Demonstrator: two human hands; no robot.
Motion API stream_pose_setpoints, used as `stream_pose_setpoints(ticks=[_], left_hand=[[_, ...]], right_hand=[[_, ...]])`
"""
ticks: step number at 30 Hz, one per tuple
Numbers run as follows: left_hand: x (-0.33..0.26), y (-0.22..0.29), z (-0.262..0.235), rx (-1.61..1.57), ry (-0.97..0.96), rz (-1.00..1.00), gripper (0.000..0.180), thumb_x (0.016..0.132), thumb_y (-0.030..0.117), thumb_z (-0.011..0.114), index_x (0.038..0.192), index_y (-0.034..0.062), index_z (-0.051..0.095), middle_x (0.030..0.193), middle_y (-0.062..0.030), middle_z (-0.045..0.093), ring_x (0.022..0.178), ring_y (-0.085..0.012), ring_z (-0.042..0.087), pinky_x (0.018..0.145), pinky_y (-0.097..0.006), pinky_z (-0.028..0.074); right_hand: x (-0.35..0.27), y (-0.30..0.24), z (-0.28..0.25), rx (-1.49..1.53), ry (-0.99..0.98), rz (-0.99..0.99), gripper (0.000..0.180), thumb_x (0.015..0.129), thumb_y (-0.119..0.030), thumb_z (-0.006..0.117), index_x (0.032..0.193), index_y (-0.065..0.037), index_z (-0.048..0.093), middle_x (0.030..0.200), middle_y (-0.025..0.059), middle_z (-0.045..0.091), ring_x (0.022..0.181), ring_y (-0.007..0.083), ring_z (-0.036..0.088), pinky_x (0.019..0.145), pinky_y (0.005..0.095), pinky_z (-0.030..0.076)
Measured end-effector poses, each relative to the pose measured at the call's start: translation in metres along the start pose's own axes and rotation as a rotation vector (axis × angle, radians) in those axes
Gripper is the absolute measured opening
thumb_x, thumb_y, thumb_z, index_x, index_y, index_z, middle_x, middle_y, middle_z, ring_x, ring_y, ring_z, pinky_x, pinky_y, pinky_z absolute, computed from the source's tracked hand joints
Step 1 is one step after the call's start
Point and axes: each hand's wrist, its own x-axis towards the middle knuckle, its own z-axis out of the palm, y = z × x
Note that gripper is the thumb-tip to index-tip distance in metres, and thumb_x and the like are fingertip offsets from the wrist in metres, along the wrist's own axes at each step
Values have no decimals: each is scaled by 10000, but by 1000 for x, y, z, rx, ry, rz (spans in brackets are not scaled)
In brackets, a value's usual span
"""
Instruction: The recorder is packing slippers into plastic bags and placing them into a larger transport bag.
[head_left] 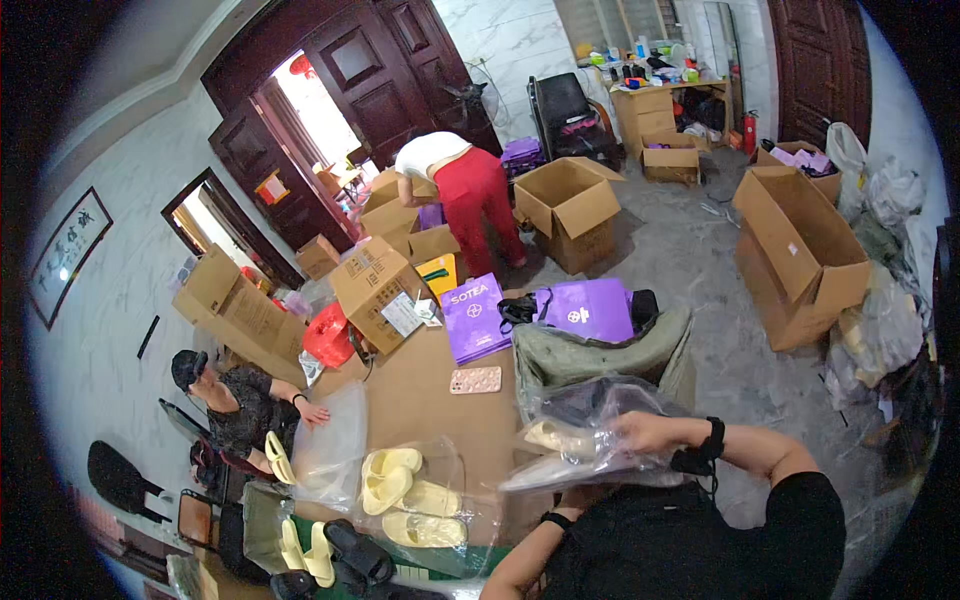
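My right hand (pixel 648 433) is closed on a clear plastic bag (pixel 575 468) at the table's near right. A pale yellow slipper (pixel 552 437) shows inside that bag. Low beside it is my left hand (pixel 584 495), its fingers hidden by the plastic and my body. Just left on the brown table (pixel 430 400), several pale yellow slippers (pixel 425 497) lie on or in clear plastic. Beyond the bag stands an open grey-green sack (pixel 600 372), plastic lining at its mouth.
Across the left corner, a seated co-worker (pixel 235 400) handles a yellow slipper (pixel 278 458) and a clear sheet (pixel 335 440). Purple bags (pixel 475 320), a phone (pixel 475 380) and a carton (pixel 380 293) lie farther back. Another person (pixel 475 195) bends over boxes. An open carton (pixel 800 260) stands right.
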Motion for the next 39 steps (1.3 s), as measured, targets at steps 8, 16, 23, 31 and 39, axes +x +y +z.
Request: stream_pose_setpoints(ticks=[8,16,23,31,39], left_hand=[[-9,-13,19,122,104,120,427,896,322,372,1291,171,427,1219,-148,483,1108,-318,460,911,-446,364],[12,22,-20,216,-323,-49,495,851,140,383,1331,260,364,716,-103,625,620,-283,616,525,-405,482],[19,25,-25,263,-228,57,428,849,144,404,1261,243,459,687,-106,612,612,-295,613,492,-413,471],[18,9,-12,259,-23,81,356,843,164,443,1182,236,522,623,-88,598,534,-271,595,451,-400,455],[7,18,-31,199,73,98,315,836,144,440,1127,206,545,613,-90,570,555,-263,593,459,-380,448]], right_hand=[[16,17,-19,207,65,247,404,834,-86,566,1221,-32,467,936,23,589,805,96,528,707,255,452],[-5,84,-94,-586,592,365,247,705,-97,607,934,-7,586,852,136,617,784,274,587,673,367,467],[20,84,-49,-1372,399,130,138,689,-96,535,805,-50,592,780,123,590,728,290,579,605,429,461],[33,159,-18,-1328,-80,250,216,714,-144,569,892,-24,595,876,119,599,883,293,556,717,439,439],[45,189,42,-1250,-173,246,317,733,-220,564,1011,-72,607,992,127,596,918,355,539,790,608,383]])
